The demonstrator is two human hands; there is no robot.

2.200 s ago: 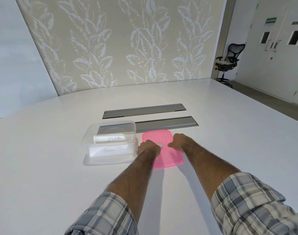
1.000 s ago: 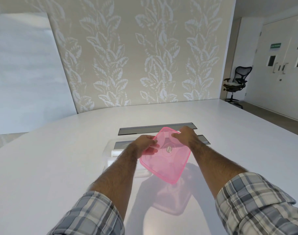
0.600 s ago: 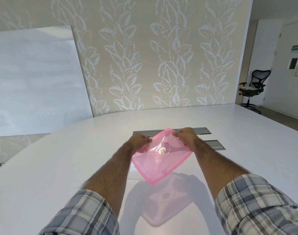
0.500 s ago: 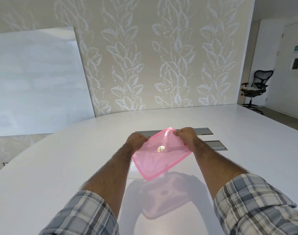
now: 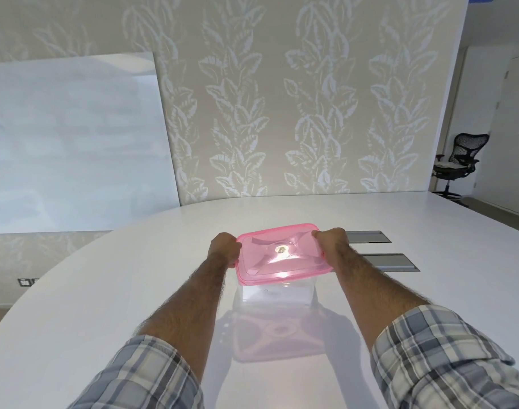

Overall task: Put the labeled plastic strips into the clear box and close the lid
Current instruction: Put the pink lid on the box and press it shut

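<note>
A pink translucent lid lies flat over the top of the clear box on the white table. My left hand grips the lid's left edge and my right hand grips its right far corner. Through the box's front wall I see a pale shape inside; whether it is the labeled strips, I cannot tell. Whether the lid is pressed fully onto the rim cannot be told.
Two grey cable-port flaps are set into the table just right of the box. A black office chair stands by the wall at far right. A leaf-patterned wall stands beyond the table's curved far edge.
The lid was tilted upright in the air above the table; now it is level and lowered onto the clear box, both hands still holding it.
</note>
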